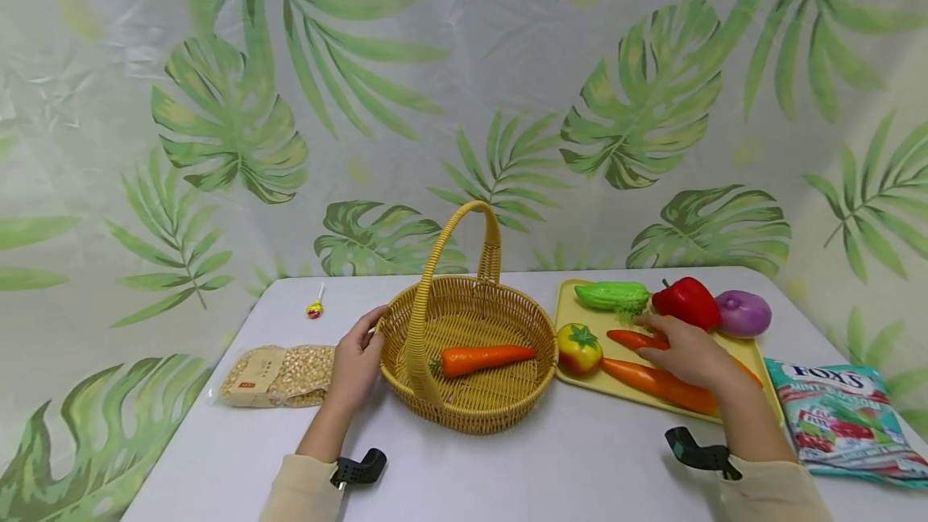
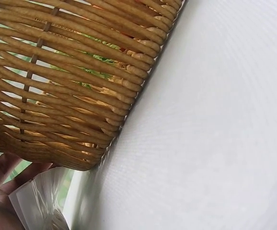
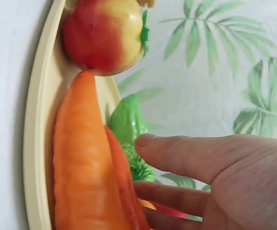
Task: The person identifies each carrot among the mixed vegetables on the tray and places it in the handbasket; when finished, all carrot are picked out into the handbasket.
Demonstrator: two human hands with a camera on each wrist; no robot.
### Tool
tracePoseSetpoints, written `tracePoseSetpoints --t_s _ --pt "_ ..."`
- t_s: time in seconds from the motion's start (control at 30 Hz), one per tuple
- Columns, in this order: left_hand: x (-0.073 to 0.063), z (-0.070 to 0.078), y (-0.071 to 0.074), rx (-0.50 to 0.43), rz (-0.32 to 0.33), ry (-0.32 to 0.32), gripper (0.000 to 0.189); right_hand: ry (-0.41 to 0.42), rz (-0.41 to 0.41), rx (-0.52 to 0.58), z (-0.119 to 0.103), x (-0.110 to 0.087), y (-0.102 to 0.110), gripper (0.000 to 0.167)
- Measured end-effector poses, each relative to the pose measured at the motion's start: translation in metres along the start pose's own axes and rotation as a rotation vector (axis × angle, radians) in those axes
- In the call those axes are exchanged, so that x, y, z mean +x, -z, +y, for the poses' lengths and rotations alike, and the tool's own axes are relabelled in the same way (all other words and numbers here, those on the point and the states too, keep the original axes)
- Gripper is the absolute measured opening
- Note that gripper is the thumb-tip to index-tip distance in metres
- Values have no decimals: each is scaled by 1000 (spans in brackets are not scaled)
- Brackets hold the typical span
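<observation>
A yellow wicker basket (image 1: 474, 417) with a tall handle holds one orange carrot (image 1: 486, 358). My left hand (image 1: 358, 361) rests against the basket's left side near the rim; in the left wrist view its fingers lie beside the weave, partly hidden. Over the yellow tray (image 1: 594, 381) hovers my right hand (image 1: 692, 353), thumb and fingers apart. Just under it lies a thin red-orange vegetable (image 3: 121, 177), partly covered; whether the fingertips touch it I cannot tell. A thicker, ridged orange vegetable (image 3: 83, 158) lies along the tray's near side, beside a red-yellow tomato (image 3: 102, 36).
Farther back on the tray are a green gourd-like vegetable (image 1: 611, 296), a red bell pepper (image 1: 689, 302) and a purple eggplant (image 1: 743, 313). A Fox's candy bag (image 1: 841, 421) lies right of it. At left are a grain bag (image 1: 279, 375) and a lollipop (image 1: 315, 309).
</observation>
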State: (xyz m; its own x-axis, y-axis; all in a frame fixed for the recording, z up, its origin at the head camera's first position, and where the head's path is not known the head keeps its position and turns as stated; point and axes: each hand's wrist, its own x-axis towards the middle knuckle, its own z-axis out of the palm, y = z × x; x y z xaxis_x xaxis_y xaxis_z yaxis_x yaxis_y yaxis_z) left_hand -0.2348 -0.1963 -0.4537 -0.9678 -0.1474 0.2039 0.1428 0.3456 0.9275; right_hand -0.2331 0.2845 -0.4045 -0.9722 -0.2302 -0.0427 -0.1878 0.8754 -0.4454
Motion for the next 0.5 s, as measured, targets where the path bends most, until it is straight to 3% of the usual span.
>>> tracePoseSetpoints --t_s 0.27,0.5 --pt "-1 4 0 5 -12 18 44 26 -45 -33 6 3 -9 45" --pt "-5 16 2 -11 -25 51 45 21 -13 -34 5 5 -13 41"
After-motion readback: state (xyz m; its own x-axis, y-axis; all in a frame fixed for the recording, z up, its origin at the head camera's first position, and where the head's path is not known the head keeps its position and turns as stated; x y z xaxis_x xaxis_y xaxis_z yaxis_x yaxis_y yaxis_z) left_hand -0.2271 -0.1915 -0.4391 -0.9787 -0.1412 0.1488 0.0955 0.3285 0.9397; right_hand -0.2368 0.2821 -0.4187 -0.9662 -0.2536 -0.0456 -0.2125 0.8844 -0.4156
